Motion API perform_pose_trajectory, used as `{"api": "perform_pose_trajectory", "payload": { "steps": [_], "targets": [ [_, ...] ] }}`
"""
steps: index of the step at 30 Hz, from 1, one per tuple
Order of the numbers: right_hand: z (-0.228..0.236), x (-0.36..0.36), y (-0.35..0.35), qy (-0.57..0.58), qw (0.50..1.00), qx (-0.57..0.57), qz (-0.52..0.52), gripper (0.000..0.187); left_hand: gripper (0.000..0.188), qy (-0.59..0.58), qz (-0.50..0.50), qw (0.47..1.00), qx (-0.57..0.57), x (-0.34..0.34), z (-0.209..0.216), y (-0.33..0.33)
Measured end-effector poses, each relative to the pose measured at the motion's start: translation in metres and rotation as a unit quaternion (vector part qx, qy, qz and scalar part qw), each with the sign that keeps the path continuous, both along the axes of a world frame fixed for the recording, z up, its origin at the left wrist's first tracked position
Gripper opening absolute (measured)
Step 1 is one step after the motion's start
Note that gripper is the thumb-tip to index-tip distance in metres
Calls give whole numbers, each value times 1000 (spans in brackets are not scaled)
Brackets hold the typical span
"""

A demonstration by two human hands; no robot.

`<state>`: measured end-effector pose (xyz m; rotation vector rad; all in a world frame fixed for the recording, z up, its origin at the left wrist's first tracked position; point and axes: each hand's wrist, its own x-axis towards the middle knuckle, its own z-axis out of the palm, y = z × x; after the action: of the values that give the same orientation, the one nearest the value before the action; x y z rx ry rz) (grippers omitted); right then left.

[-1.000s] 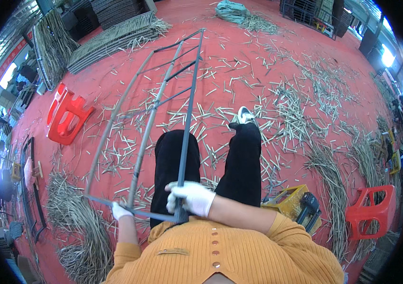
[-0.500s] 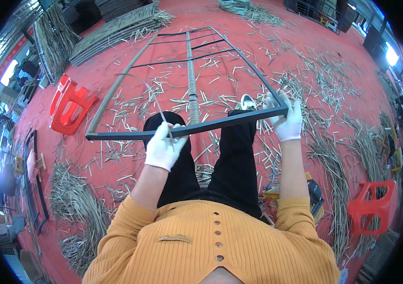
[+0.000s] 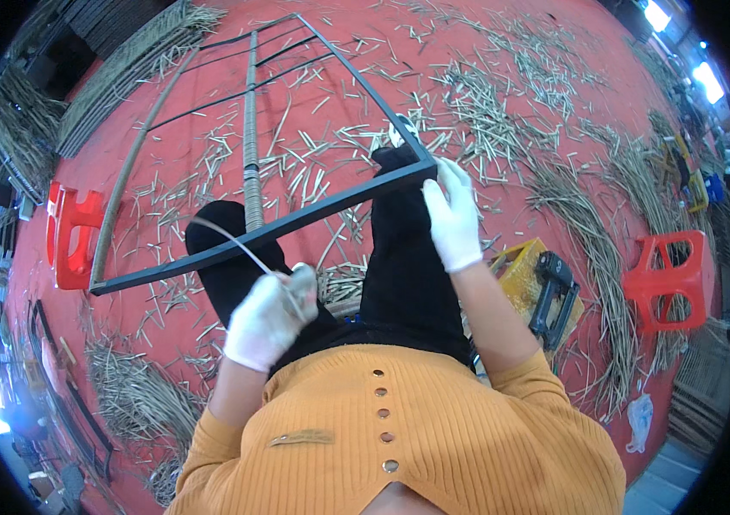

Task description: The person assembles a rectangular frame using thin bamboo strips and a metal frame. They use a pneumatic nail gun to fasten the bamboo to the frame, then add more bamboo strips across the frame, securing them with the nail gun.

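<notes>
A long dark metal frame [image 3: 330,206] with thin crossbars rests across my knees, its near bar slanting up to the right. Pale cord-like wrapping covers its middle bar [image 3: 251,163] and much of its left side. My left hand [image 3: 263,319], white-gloved and slightly blurred, is closed around a thin pale plant strip [image 3: 232,239] below the near bar. The strip curves up past that bar. At the frame's right corner, my gloved right hand [image 3: 453,215] touches the end, its fingers extended and its thumb apart; their far sides are hidden.
A black staple-gun-like tool [image 3: 554,296] lies on a yellow box [image 3: 517,273] by my right forearm. Red plastic stools stand at left [image 3: 77,236] and right [image 3: 667,283]. Cut strips litter the red floor, with long bundles [image 3: 137,390] at both sides.
My view has turned right, so the scene sits further left. My left hand has drawn back from the near bar with the strip. My right hand has slipped to the corner's outer side.
</notes>
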<state>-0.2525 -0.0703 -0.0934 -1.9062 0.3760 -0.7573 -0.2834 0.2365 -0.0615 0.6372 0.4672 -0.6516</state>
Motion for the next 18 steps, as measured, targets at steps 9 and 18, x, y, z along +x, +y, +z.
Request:
{"api": "perform_pose_trajectory", "payload": {
  "steps": [9, 18],
  "targets": [
    [30, -86, 67, 101, 963, 23, 250, 17, 23, -130, -74, 985, 82, -7, -24, -89],
    [23, -105, 22, 49, 945, -278, 167, 10, 34, -757, -190, 238, 579, -10, 20, -89]
  ]
}}
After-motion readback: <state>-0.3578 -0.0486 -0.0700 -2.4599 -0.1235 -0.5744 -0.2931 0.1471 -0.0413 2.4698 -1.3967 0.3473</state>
